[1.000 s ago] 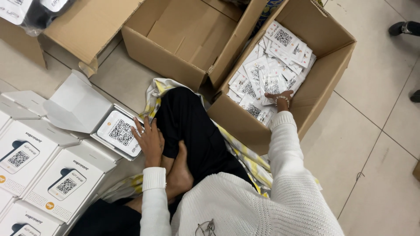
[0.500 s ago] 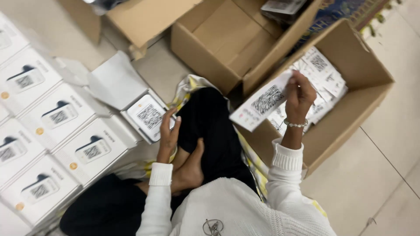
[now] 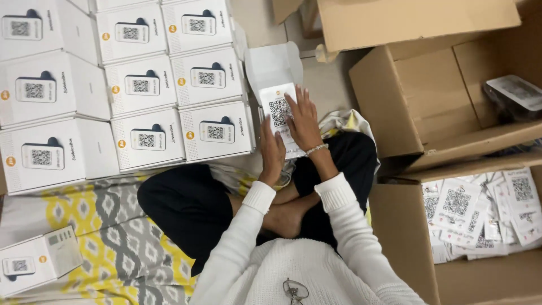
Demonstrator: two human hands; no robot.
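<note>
I sit cross-legged on the floor. My right hand (image 3: 303, 121), with a bead bracelet on its wrist, lies on a white packet (image 3: 276, 107) printed with a square code. Its fingers are spread over the packet and its thumb is hidden. The packet rests over an open white box (image 3: 270, 65) with its lid flap up, just past my knees. My left hand (image 3: 272, 149) holds the near left edge of that box, fingers together. A cardboard carton (image 3: 403, 237) at my right holds several more such packets (image 3: 460, 206).
Several shut white boxes (image 3: 141, 85) lie in rows at the upper left, and one more (image 3: 34, 262) sits on the yellow and grey patterned cloth (image 3: 96, 226). Two open cardboard cartons (image 3: 412, 107) stand at the upper right, one holding a wrapped dark item (image 3: 516, 93).
My right hand lifted a packet out of the carton at my right and brought it over to the open white box. My head turned left, so the rows of boxes now fill the upper left.
</note>
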